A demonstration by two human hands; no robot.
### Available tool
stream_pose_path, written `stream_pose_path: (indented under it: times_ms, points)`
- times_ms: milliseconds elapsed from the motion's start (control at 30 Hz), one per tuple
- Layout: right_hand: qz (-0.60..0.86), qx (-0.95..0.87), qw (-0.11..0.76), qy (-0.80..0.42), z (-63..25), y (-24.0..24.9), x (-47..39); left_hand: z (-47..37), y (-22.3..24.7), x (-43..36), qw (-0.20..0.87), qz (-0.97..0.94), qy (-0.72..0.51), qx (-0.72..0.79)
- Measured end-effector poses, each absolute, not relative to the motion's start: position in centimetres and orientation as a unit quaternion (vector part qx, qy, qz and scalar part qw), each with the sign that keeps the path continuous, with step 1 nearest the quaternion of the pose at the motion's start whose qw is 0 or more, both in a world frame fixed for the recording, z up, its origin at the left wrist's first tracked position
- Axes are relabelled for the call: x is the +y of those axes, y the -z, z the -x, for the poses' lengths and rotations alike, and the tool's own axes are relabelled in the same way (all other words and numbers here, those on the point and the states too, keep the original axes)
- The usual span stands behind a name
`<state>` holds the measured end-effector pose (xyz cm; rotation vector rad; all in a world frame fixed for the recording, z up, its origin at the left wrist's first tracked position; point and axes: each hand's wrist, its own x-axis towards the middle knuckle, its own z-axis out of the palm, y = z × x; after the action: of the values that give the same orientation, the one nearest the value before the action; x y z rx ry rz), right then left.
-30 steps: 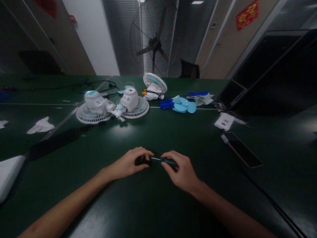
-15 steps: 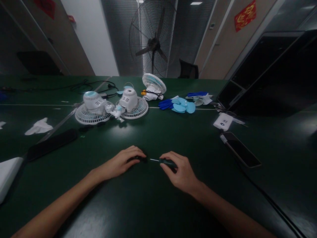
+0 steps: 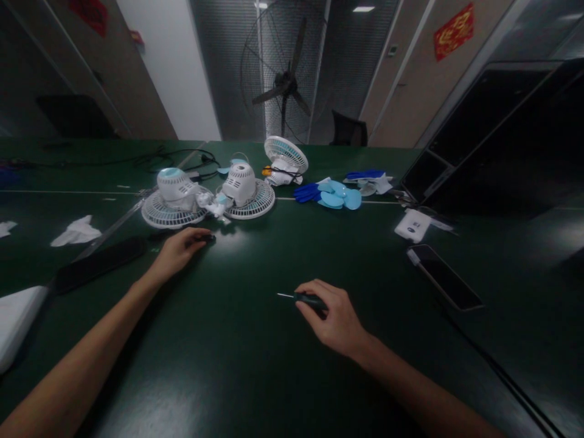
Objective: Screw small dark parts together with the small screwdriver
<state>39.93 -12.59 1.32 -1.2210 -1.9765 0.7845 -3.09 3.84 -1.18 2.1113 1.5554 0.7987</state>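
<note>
My right hand (image 3: 331,313) is closed around the dark handle of a screwdriver (image 3: 311,300), whose thin metal shaft points left just above the green table (image 3: 255,365). Farther off to the left, my left hand (image 3: 180,248) pinches a small dark piece (image 3: 208,238) too small to name. It is near two white fan heads lying with their grilles down: the left fan head (image 3: 176,198) and the middle fan head (image 3: 241,190).
Behind stands another small fan (image 3: 285,161). Light-blue fan blades (image 3: 340,196) lie beside blue gloves (image 3: 308,192). A phone (image 3: 444,277) and a white box (image 3: 413,225) sit at right, by a large black monitor-like panel (image 3: 506,140). A black pad (image 3: 100,263) lies at left.
My left hand has moved away from the screwdriver tip, to the left and farther back toward the fan heads, carrying the small dark piece. My right hand with the screwdriver stays in place.
</note>
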Motion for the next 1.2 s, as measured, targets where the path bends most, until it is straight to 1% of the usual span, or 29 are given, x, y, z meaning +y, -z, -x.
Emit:
stream_pose_path:
  times_ms: [200,367,567,667,800,867,1000,1200]
  points:
    - [0.461,-0.756,0.334,-0.322,-40.1,-1.3,-12.6,4.1,0.2,3.4,0.147,-0.720,-0.262,0.625]
    - [0.458,-0.754,0.340,-0.327,-40.1,-1.2,-12.7,5.0,-0.2,3.3,0.157,-0.730,-0.237,0.622]
    - [0.454,-0.753,0.342,-0.333,-40.1,-1.4,-12.8,4.9,-0.2,3.2,0.156,-0.723,-0.243,0.628]
    - [0.457,-0.754,0.340,-0.327,-40.1,-1.5,-12.7,4.4,-0.2,3.1,0.164,-0.707,-0.266,0.634]
    - [0.461,-0.760,0.340,-0.308,-40.1,-1.4,-12.6,2.9,0.0,3.1,0.190,-0.666,-0.340,0.636]
    - [0.461,-0.761,0.341,-0.303,-40.0,-1.3,-12.6,2.0,0.1,3.2,0.179,-0.672,-0.364,0.620]
    - [0.457,-0.759,0.347,-0.309,-39.9,-1.3,-12.6,0.8,0.2,3.2,0.135,-0.708,-0.365,0.589]
    - [0.456,-0.755,0.340,-0.325,-39.9,-1.5,-12.5,0.4,0.6,3.2,0.151,-0.689,-0.398,0.586]
